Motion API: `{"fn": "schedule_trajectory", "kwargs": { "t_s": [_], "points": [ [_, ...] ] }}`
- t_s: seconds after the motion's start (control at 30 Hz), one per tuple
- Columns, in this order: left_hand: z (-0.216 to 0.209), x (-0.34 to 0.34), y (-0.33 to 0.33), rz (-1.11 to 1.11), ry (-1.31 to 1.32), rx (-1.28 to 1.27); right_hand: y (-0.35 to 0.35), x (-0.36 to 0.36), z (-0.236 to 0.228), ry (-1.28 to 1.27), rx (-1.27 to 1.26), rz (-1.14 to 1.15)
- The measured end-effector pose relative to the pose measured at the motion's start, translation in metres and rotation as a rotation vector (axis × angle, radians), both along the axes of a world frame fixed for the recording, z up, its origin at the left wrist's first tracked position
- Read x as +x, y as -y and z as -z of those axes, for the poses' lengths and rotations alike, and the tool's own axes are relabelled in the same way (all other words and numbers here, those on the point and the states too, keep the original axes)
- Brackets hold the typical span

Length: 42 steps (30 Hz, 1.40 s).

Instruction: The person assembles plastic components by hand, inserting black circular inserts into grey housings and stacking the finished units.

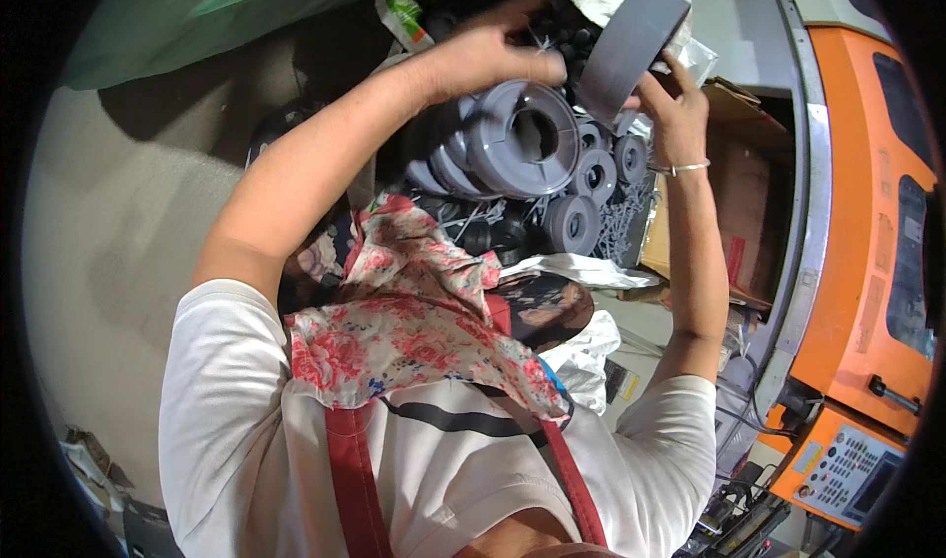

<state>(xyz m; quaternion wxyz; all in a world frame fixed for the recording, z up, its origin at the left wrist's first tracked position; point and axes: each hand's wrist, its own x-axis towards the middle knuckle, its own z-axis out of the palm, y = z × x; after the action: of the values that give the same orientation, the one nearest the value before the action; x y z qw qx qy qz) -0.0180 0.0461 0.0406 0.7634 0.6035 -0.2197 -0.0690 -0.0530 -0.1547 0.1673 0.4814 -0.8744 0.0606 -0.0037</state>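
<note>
My right hand [673, 113] is closed on a wide grey plastic ring [631, 51], holding it tilted at its lower right edge. To the left of the ring is my left hand [498, 54], thumb and fingers apart and somewhat blurred over dark parts. A thin pale bit shows by its fingers; whether it touches them I cannot tell. Below the hands, large grey flanged rings [522, 139] lie stacked on their sides. Smaller grey rings [572, 225] lie to their right, among thin grey plastic sprues [619, 225].
A floral cloth [394, 307] covers my lap. Open cardboard boxes [744, 213] stand right of the pile. Farther right is an orange machine [857, 194] with a control panel [849, 469]. White plastic bags [586, 361] lie near my right side, and a green sheet [207, 16] hangs at upper left.
</note>
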Motion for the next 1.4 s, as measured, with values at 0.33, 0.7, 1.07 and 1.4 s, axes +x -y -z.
{"fn": "schedule_trajectory", "kwargs": {
  "t_s": [0.33, 0.7, 1.07, 1.4],
  "points": [
    [0.075, -0.038, 0.010, 0.246, -0.928, 0.177, 0.011, -0.032, 0.088, 0.145, -0.657, -0.376],
    [0.104, -0.051, 0.049, -0.133, -0.971, 0.498, 0.152, -0.065, 0.145, -0.078, 0.238, 0.079],
    [0.044, -0.052, 0.036, -0.169, -0.432, 0.643, 0.133, -0.141, 0.139, 0.260, 0.156, 0.223],
    [-0.320, -0.052, -0.042, -0.349, 0.504, 0.264, 0.019, -0.117, -0.090, 0.886, 0.215, -0.049]
  ]
}}
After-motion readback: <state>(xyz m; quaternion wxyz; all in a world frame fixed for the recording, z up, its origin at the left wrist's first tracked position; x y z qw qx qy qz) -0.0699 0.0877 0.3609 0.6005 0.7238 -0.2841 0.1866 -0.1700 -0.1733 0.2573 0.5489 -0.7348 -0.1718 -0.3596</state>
